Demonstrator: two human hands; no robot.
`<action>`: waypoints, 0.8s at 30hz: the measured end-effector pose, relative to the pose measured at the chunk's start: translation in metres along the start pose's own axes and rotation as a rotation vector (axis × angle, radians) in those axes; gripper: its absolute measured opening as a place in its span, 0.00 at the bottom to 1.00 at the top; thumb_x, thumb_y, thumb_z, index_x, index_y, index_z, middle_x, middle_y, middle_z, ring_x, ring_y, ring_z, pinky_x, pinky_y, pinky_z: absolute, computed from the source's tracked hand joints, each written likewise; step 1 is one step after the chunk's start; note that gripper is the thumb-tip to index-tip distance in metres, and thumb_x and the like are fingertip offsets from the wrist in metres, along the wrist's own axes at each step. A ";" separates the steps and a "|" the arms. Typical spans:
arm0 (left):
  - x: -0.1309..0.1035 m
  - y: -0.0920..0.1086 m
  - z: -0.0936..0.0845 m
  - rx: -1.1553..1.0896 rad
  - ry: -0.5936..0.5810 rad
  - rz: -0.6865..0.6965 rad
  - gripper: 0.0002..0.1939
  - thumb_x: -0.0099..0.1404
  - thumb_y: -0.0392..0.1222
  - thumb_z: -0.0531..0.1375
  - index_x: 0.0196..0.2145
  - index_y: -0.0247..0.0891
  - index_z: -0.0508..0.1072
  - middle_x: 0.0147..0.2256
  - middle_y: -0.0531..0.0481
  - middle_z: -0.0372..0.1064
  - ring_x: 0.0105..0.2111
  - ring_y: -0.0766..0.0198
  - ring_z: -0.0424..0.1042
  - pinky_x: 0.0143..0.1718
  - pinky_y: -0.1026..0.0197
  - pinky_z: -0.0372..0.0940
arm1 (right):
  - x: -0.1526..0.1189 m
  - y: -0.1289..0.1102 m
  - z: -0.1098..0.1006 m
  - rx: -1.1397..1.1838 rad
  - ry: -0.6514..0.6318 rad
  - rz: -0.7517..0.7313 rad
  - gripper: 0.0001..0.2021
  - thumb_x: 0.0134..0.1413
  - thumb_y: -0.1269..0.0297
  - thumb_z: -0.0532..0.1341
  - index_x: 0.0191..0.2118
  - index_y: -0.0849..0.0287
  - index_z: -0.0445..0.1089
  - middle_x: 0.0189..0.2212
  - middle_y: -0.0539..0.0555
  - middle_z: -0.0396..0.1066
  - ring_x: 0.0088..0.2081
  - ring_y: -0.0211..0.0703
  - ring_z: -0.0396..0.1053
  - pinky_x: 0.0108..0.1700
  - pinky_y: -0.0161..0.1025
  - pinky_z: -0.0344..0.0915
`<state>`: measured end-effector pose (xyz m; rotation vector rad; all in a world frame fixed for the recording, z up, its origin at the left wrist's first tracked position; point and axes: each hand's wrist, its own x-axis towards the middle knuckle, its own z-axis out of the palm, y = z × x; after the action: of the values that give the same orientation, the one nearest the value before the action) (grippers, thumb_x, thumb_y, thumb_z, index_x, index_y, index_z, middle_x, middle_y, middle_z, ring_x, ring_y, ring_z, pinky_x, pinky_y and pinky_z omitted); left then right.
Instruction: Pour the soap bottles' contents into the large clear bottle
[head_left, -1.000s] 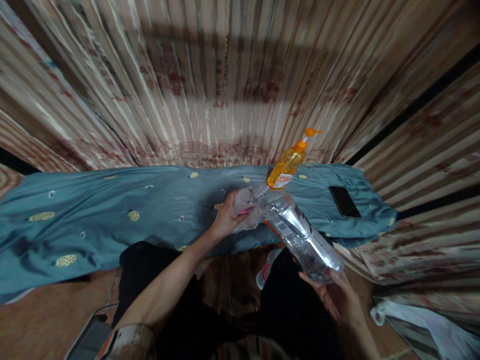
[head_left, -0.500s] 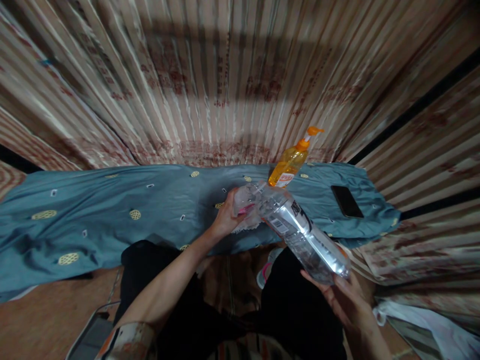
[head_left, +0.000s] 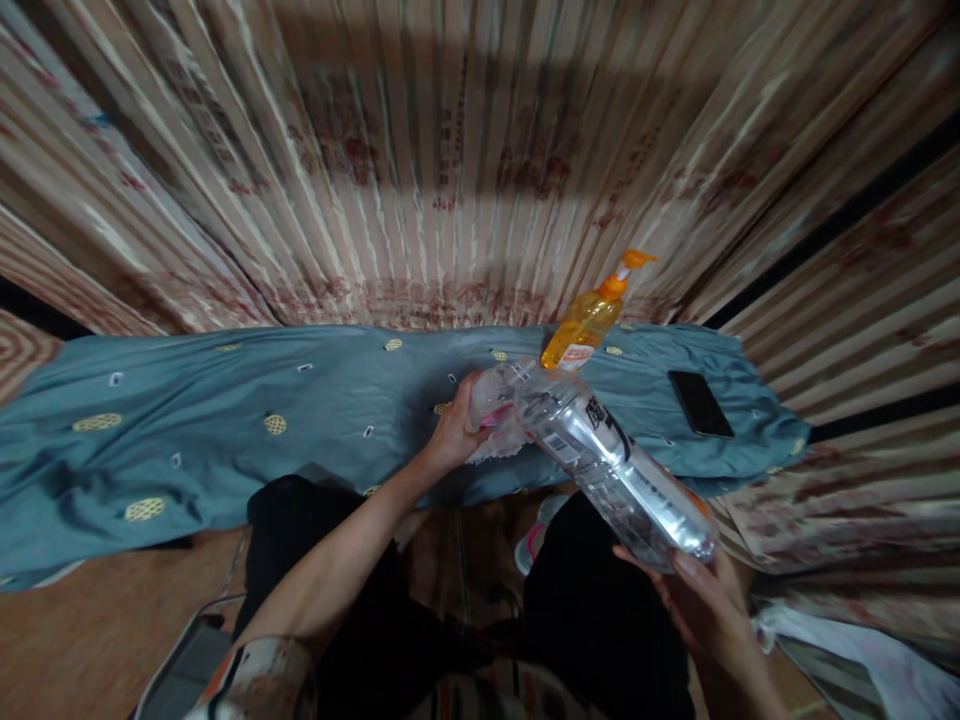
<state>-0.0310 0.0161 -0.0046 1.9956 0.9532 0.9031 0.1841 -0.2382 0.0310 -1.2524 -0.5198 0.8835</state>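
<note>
My right hand (head_left: 701, 600) grips a large clear plastic bottle (head_left: 600, 455) with a silver label around its lower end. The bottle slants up and to the left over the front edge of the cloth. My left hand (head_left: 454, 430) is closed around a small clear plastic container (head_left: 491, 395) with something pink showing in it; I cannot make out its exact kind. The bottle's upper end meets this container, and their overlap hides whether they are joined. Below the container hangs a clear piece with a jagged edge (head_left: 499, 448).
A pump bottle of orange liquid (head_left: 585, 325) stands just behind on the blue patterned cloth (head_left: 337, 390). A black phone (head_left: 700, 403) lies to its right. Striped curtains (head_left: 465, 150) close off the back and sides. At the lower right is a white bag (head_left: 847, 645).
The large bottle's lower end and my right hand have shifted slightly right. My left hand keeps its hold on the small container. The whole view has moved a little.
</note>
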 end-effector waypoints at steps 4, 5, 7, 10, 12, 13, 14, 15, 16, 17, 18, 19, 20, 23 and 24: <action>0.000 0.002 -0.001 -0.012 -0.022 -0.056 0.44 0.56 0.35 0.68 0.66 0.42 0.54 0.62 0.42 0.68 0.59 0.51 0.72 0.61 0.49 0.69 | -0.001 -0.008 0.007 -0.003 0.015 -0.029 0.25 0.55 0.58 0.70 0.59 0.45 0.74 0.62 0.58 0.71 0.53 0.56 0.75 0.40 0.44 0.79; 0.000 0.002 -0.002 -0.014 -0.022 -0.059 0.44 0.56 0.35 0.68 0.67 0.42 0.54 0.62 0.43 0.67 0.59 0.51 0.72 0.61 0.49 0.68 | -0.001 -0.010 0.008 -0.008 0.021 -0.034 0.26 0.55 0.58 0.70 0.60 0.46 0.74 0.64 0.58 0.69 0.54 0.57 0.74 0.39 0.43 0.79; 0.000 0.003 -0.002 -0.019 -0.020 -0.055 0.44 0.57 0.36 0.68 0.67 0.42 0.54 0.63 0.43 0.67 0.60 0.51 0.71 0.62 0.49 0.68 | 0.000 -0.013 0.011 -0.020 0.035 -0.048 0.26 0.54 0.58 0.70 0.60 0.46 0.74 0.67 0.57 0.66 0.55 0.58 0.73 0.38 0.42 0.79; 0.000 0.004 -0.003 -0.028 -0.021 -0.063 0.44 0.56 0.36 0.67 0.67 0.43 0.54 0.62 0.43 0.67 0.60 0.50 0.71 0.62 0.49 0.68 | 0.000 -0.015 0.013 -0.041 0.033 -0.068 0.28 0.54 0.57 0.70 0.62 0.47 0.72 0.68 0.58 0.64 0.56 0.61 0.72 0.37 0.43 0.79; 0.000 0.005 -0.003 -0.036 -0.024 -0.076 0.44 0.56 0.36 0.67 0.67 0.43 0.54 0.63 0.42 0.67 0.60 0.50 0.71 0.63 0.48 0.67 | -0.001 -0.016 0.014 -0.064 0.023 -0.069 0.29 0.54 0.57 0.70 0.63 0.48 0.71 0.68 0.59 0.64 0.57 0.61 0.71 0.38 0.44 0.78; 0.000 0.005 -0.003 -0.039 -0.025 -0.080 0.44 0.55 0.36 0.67 0.67 0.43 0.54 0.63 0.42 0.66 0.61 0.50 0.71 0.63 0.48 0.67 | -0.001 -0.016 0.014 -0.074 0.017 -0.067 0.29 0.55 0.57 0.69 0.63 0.49 0.71 0.68 0.59 0.64 0.57 0.62 0.71 0.39 0.44 0.78; 0.000 0.006 -0.004 -0.040 -0.023 -0.082 0.45 0.55 0.35 0.67 0.67 0.43 0.54 0.64 0.42 0.65 0.61 0.49 0.71 0.63 0.48 0.67 | -0.002 -0.016 0.014 -0.082 0.016 -0.069 0.29 0.55 0.57 0.69 0.63 0.49 0.70 0.67 0.59 0.65 0.57 0.61 0.71 0.39 0.45 0.78; -0.001 0.006 -0.004 -0.038 -0.020 -0.083 0.46 0.55 0.35 0.67 0.67 0.43 0.53 0.65 0.42 0.64 0.62 0.49 0.70 0.63 0.48 0.66 | -0.002 -0.016 0.014 -0.088 0.019 -0.075 0.29 0.55 0.57 0.69 0.63 0.49 0.71 0.67 0.59 0.65 0.56 0.61 0.72 0.39 0.45 0.78; -0.001 0.006 -0.004 -0.036 -0.017 -0.088 0.46 0.54 0.35 0.67 0.67 0.42 0.53 0.65 0.42 0.63 0.61 0.50 0.71 0.63 0.48 0.67 | -0.003 -0.016 0.013 -0.090 0.024 -0.083 0.29 0.55 0.57 0.69 0.63 0.49 0.71 0.67 0.59 0.65 0.54 0.61 0.72 0.39 0.46 0.78; -0.001 0.006 -0.004 -0.033 -0.014 -0.098 0.47 0.54 0.35 0.67 0.67 0.42 0.52 0.65 0.41 0.63 0.60 0.50 0.71 0.62 0.49 0.67 | -0.003 -0.015 0.013 -0.090 0.026 -0.087 0.30 0.54 0.57 0.70 0.63 0.49 0.70 0.66 0.60 0.65 0.54 0.61 0.73 0.38 0.46 0.78; -0.001 0.005 -0.004 -0.031 -0.013 -0.111 0.47 0.54 0.35 0.67 0.67 0.41 0.51 0.65 0.41 0.64 0.59 0.50 0.73 0.62 0.49 0.68 | -0.003 -0.014 0.012 -0.089 0.031 -0.093 0.30 0.54 0.57 0.70 0.63 0.49 0.70 0.66 0.60 0.65 0.53 0.61 0.73 0.38 0.46 0.78; -0.001 0.005 -0.004 -0.028 -0.012 -0.125 0.47 0.54 0.35 0.68 0.67 0.40 0.51 0.63 0.40 0.66 0.57 0.50 0.74 0.61 0.49 0.69 | -0.003 -0.014 0.012 -0.092 0.037 -0.096 0.30 0.53 0.57 0.70 0.63 0.49 0.70 0.66 0.61 0.66 0.52 0.61 0.73 0.38 0.47 0.78; -0.001 0.004 -0.004 -0.024 -0.010 -0.137 0.46 0.54 0.36 0.68 0.67 0.40 0.52 0.61 0.41 0.68 0.56 0.51 0.75 0.60 0.49 0.69 | -0.004 -0.014 0.011 -0.100 0.044 -0.095 0.31 0.53 0.57 0.70 0.63 0.49 0.70 0.65 0.61 0.66 0.52 0.61 0.73 0.38 0.48 0.78; 0.000 0.001 -0.003 -0.006 0.000 -0.133 0.40 0.54 0.36 0.68 0.62 0.41 0.58 0.56 0.45 0.72 0.55 0.52 0.75 0.58 0.49 0.70 | -0.004 -0.015 0.012 -0.128 0.059 -0.094 0.32 0.52 0.55 0.70 0.64 0.48 0.69 0.66 0.62 0.66 0.54 0.65 0.72 0.39 0.51 0.77; 0.000 0.000 -0.003 0.002 0.001 -0.126 0.38 0.55 0.36 0.68 0.61 0.42 0.60 0.54 0.46 0.73 0.54 0.52 0.76 0.58 0.49 0.70 | -0.004 -0.016 0.013 -0.133 0.061 -0.095 0.33 0.52 0.55 0.71 0.65 0.48 0.69 0.66 0.62 0.65 0.55 0.66 0.72 0.39 0.51 0.77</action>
<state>-0.0334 0.0173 -0.0032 1.9141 1.0679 0.8334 0.1762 -0.2351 0.0498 -1.3595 -0.5920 0.7379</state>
